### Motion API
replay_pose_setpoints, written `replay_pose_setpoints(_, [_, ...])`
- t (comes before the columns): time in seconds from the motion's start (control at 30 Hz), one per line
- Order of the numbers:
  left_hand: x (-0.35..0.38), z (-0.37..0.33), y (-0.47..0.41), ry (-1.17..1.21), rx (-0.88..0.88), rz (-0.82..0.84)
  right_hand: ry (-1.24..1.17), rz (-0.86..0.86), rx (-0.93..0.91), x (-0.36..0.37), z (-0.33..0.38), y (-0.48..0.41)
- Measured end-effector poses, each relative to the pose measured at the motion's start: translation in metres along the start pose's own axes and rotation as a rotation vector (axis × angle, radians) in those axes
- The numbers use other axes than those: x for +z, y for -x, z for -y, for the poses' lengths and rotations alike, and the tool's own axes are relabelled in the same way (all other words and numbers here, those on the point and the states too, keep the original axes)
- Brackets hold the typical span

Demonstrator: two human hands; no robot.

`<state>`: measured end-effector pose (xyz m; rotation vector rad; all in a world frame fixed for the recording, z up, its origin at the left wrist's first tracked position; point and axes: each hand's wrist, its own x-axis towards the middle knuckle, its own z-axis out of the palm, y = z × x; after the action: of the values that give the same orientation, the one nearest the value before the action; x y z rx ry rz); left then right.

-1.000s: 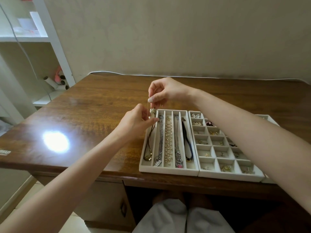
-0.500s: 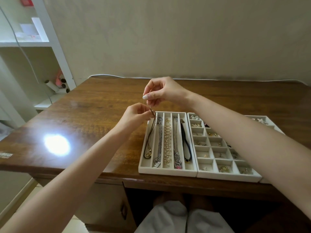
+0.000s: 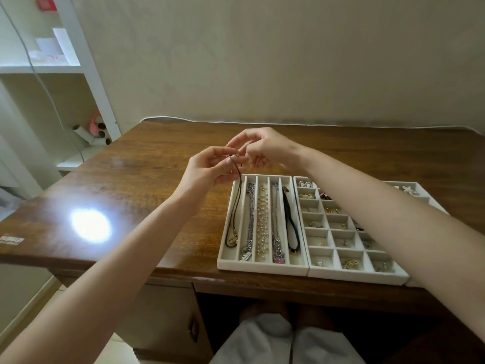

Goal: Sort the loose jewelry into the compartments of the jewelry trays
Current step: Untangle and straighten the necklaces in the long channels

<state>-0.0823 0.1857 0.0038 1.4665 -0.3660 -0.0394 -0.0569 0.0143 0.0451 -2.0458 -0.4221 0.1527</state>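
Note:
A dark cord necklace (image 3: 237, 203) with gold beads lies along the leftmost slot of the long-slot tray (image 3: 262, 267). Its top end is lifted above the tray's far edge. My left hand (image 3: 207, 170) pinches that top end by the clasp. My right hand (image 3: 258, 149) meets it from the right, fingers curled and pinching the same end. The other slots hold a silver chain (image 3: 250, 222), a pearl strand (image 3: 262, 222), another chain and a black cord. My right forearm crosses over the grid tray (image 3: 359, 275) of small pieces.
Both trays sit near the front right edge of a wooden desk (image 3: 131, 185). A third tray (image 3: 417, 193) shows behind my right arm. A white shelf unit (image 3: 86, 74) stands at the left. A bright light spot (image 3: 90, 225) glares on the desk.
Both hands moved closer together at the necklace's top end, and the right hand came down from above to meet the left. More of the cord has settled into the leftmost slot.

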Motion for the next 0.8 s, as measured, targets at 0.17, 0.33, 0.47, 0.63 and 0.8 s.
replay_pose_setpoints(0.17, [0.001, -0.001, 0.002, 0.063, -0.008, 0.036, -0.146, 0.118, 0.054, -0.001, -0.001, 0.002])
replay_pose_setpoints(0.33, [0.000, -0.009, -0.001, 0.130, -0.030, 0.049, -0.127, 0.042, 0.018, -0.005, 0.000, 0.003])
replay_pose_setpoints(0.47, [-0.002, -0.014, -0.005, 0.117, -0.046, -0.006, -0.042, -0.037, -0.026, -0.008, 0.000, 0.002])
replay_pose_setpoints(0.63, [0.000, -0.015, -0.005, -0.147, 0.029, -0.107, 0.069, -0.092, -0.069, -0.006, 0.002, 0.001])
replay_pose_setpoints(0.8, [-0.001, -0.018, -0.011, -0.453, 0.213, -0.178, 0.062, -0.147, -0.076, -0.006, 0.012, 0.003])
